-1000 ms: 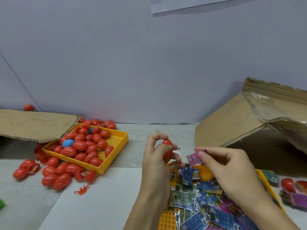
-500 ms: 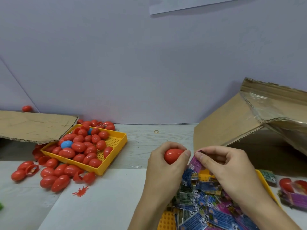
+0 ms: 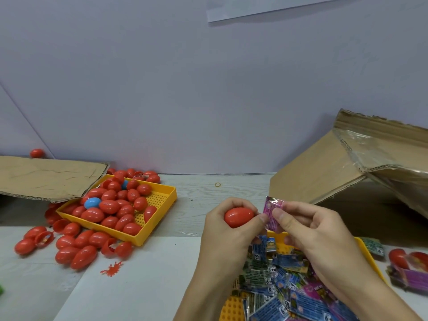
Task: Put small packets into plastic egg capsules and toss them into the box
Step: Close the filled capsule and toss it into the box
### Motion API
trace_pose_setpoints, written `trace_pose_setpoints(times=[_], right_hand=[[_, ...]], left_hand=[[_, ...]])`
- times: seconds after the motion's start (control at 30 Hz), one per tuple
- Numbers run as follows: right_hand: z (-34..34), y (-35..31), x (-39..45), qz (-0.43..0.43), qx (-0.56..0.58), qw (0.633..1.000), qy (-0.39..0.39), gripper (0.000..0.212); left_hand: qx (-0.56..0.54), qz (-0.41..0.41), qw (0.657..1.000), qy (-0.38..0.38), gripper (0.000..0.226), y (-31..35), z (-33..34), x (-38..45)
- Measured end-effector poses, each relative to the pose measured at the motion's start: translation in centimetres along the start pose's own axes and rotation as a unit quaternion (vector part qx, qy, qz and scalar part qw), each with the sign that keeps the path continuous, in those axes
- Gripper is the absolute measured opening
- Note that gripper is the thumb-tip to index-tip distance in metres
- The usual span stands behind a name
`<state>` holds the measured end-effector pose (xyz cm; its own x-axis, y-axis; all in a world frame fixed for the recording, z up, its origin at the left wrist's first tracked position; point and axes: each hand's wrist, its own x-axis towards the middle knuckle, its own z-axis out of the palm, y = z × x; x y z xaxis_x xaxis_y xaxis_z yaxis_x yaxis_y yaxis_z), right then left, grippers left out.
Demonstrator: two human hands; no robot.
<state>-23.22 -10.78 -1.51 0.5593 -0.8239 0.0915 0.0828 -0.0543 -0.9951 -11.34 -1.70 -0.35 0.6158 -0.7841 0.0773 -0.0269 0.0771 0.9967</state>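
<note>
Head view, from the left edge inward: a flat cardboard flap (image 3: 46, 177) overhangs the far corner of a yellow tray (image 3: 159, 214) heaped with red egg capsules (image 3: 108, 206) and a blue one (image 3: 92, 202). More red capsules (image 3: 74, 249) spill past the tray's near-left rim onto the tabletop (image 3: 199, 198), some lying open as halves. A white sheet (image 3: 129, 281) covers the near tabletop, a red splat shape (image 3: 112, 269) at its left edge. Between that tray's right rim and the left hand (image 3: 228, 230) lies a bare strip of tabletop with a small rubber band (image 3: 217, 184) far back.

The left grip is curled round a closed red egg capsule (image 3: 238, 217). Just to its right, the right hand (image 3: 310, 230) pinches a pink packet (image 3: 273, 213) between thumb and forefinger; the packet's left edge touches the left thumb tip beside the capsule. Below both grips sits a second yellow tray (image 3: 366, 251) piled with blue, green and pink packets (image 3: 278, 286). Right of the right grip and behind it, the cardboard box (image 3: 324, 167) stands with its taped flap (image 3: 379, 147) tilted up. At the far right edge, near the tray's rim, rest red capsule halves (image 3: 398, 257) and purple packets (image 3: 410, 276).
</note>
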Motion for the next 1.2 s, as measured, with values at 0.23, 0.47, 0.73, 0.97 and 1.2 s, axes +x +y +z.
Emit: trace_pose_setpoints(times=[0.23,0.47,0.73,0.97,1.2], right_hand=[[0.2,-0.4,-0.4,-0.015,-0.045,0.999,-0.019,0.020],[0.6,-0.8,-0.7,-0.082,-0.158,0.984,-0.007,0.029],[0.4,-0.7,-0.6,-0.065,-0.162,0.984,-0.033,0.030],[0.3,-0.9,-0.7,-0.056,-0.143,0.988,-0.018,0.030],[0.4,-1.4,-0.8,-0.016,-0.088,0.995,-0.037,0.025]], left_hand=[[0.012,0.001,1.000,-0.002,0.017,-0.2,0.2,-0.1],[0.015,0.011,1.000,0.005,0.016,0.0,0.3,-0.1],[0.009,0.025,0.999,0.028,0.017,0.1,0.0,0.0],[0.027,0.037,0.998,0.036,0.020,0.1,0.2,0.0],[0.048,0.041,0.996,0.060,0.022,0.1,0.0,0.0]])
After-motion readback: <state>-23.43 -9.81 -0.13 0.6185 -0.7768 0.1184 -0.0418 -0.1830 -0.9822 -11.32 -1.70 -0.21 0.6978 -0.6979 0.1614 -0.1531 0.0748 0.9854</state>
